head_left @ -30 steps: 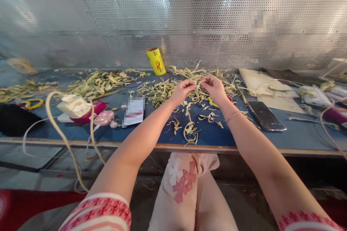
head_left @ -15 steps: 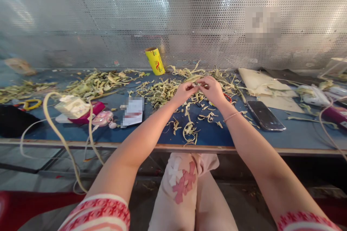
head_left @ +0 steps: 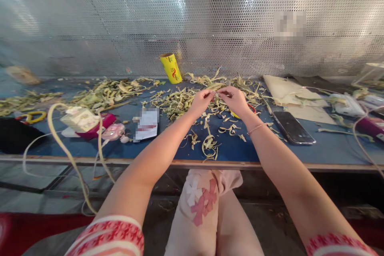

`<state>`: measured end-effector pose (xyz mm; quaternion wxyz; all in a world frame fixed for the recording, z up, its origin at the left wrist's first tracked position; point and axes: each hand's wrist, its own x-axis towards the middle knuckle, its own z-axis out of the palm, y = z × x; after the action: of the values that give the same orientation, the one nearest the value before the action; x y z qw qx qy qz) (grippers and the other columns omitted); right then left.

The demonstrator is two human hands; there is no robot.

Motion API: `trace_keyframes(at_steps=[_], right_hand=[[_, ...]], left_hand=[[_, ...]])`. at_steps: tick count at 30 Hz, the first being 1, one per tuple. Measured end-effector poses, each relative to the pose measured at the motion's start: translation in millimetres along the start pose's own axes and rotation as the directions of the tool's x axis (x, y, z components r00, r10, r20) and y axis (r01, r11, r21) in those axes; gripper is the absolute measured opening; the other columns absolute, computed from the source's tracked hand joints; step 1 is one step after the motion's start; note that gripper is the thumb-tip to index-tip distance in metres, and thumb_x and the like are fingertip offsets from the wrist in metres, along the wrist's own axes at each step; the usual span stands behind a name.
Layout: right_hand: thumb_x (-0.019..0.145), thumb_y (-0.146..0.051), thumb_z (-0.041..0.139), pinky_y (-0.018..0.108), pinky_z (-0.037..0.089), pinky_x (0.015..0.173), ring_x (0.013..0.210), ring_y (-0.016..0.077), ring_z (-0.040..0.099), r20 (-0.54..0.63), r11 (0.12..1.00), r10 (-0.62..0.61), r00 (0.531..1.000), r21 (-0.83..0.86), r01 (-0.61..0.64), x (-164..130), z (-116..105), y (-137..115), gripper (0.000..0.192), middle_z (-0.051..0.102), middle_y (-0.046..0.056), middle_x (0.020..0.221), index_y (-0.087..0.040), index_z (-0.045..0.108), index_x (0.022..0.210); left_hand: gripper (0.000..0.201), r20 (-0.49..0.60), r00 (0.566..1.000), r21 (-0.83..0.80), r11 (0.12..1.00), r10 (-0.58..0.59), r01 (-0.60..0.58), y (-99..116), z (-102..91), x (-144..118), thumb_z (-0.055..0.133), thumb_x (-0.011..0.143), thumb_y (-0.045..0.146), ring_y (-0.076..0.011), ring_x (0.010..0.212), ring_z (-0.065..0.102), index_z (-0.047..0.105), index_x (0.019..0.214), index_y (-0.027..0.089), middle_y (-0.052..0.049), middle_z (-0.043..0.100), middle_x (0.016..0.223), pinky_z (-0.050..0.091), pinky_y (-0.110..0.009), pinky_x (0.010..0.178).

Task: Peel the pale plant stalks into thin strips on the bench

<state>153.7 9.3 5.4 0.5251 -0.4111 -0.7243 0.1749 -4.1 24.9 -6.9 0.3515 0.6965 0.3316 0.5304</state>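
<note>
My left hand (head_left: 201, 102) and my right hand (head_left: 234, 100) meet fingertip to fingertip above a heap of dried, pale green plant strips (head_left: 177, 102). Thumb and fingers of each are pinched together. A tiny whitish bit shows between the fingertips, too small to name. Beneath my right hand, a yellow and red loop (head_left: 235, 115) is partly hidden. Loose curled strips (head_left: 210, 146) lie on the blue tabletop (head_left: 180, 153) between my forearms.
A yellow cardboard tube (head_left: 171, 69) stands tilted near the perforated metal wall (head_left: 210, 16). Phones lie on both sides, one dark (head_left: 294, 128), one lit (head_left: 147, 124). Left are a pink device (head_left: 114, 132), a thick cable (head_left: 64, 144) and more plant strips (head_left: 114, 90). Brown cardboard (head_left: 291, 94) lies right.
My hands stay over the heap, shifting only slightly, with the fingertips drawn a little closer together. Nothing else on the table has visibly moved.
</note>
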Motion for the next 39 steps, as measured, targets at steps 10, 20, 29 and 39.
trace_keyframes(at_steps=[10, 20, 29, 39], right_hand=[[0.078, -0.019, 0.055, 0.032, 0.049, 0.075, 0.072, 0.0159, 0.061, -0.025, 0.998, 0.015, 1.0, -0.057, -0.017, 0, 0, -1, 0.012, 0.068, 0.004, 0.077, -0.017, 0.067, 0.08], [0.076, -0.018, 0.054, 0.031, 0.045, 0.073, 0.067, 0.0142, 0.056, -0.033, 0.997, 0.073, 0.997, 0.022, -0.072, 1, 2, 0, 0.006, 0.062, 0.0, 0.069, -0.019, 0.06, 0.075], [0.07, -0.038, 0.071, 0.027, 0.049, 0.066, 0.062, 0.011, 0.054, 0.177, 0.688, 0.498, 0.849, 0.515, -0.511, 3, 5, 3, 0.025, 0.057, -0.001, 0.063, -0.018, 0.057, 0.065], [0.064, -0.04, 0.073, 0.024, 0.045, 0.069, 0.069, 0.0107, 0.056, 0.135, 0.766, 0.404, 0.905, 0.491, -0.415, 1, 3, 0, 0.024, 0.061, -0.001, 0.068, -0.017, 0.068, 0.069]], left_hand=[[0.031, -0.041, 0.998, 0.07, 0.997, 0.037, -0.034, -5, -1.6, 2, 0.058, 0.082, 0.047, -0.0118, 0.064, 0.055, 0.063, 0.076, 0.017, 0.0, 0.06, 0.065, 0.043, -0.024, 0.065], [0.042, 0.025, 0.983, 0.202, 0.963, 0.179, -0.181, 2, -4.9, 1, 0.052, 0.083, 0.058, -0.0133, 0.067, 0.053, 0.063, 0.079, 0.018, -0.003, 0.06, 0.073, 0.041, -0.026, 0.065], [0.041, 0.071, 0.971, 0.292, 0.926, 0.23, -0.241, 6, -2.4, -2, 0.049, 0.085, 0.057, -0.0145, 0.07, 0.053, 0.063, 0.076, 0.019, -0.004, 0.061, 0.075, 0.041, -0.027, 0.067], [0.05, 0.046, 0.997, 0.135, 0.989, 0.056, -0.062, -10, -2.2, 2, 0.055, 0.075, 0.066, -0.0123, 0.058, 0.049, 0.061, 0.07, 0.017, -0.001, 0.057, 0.062, 0.037, -0.026, 0.058]])
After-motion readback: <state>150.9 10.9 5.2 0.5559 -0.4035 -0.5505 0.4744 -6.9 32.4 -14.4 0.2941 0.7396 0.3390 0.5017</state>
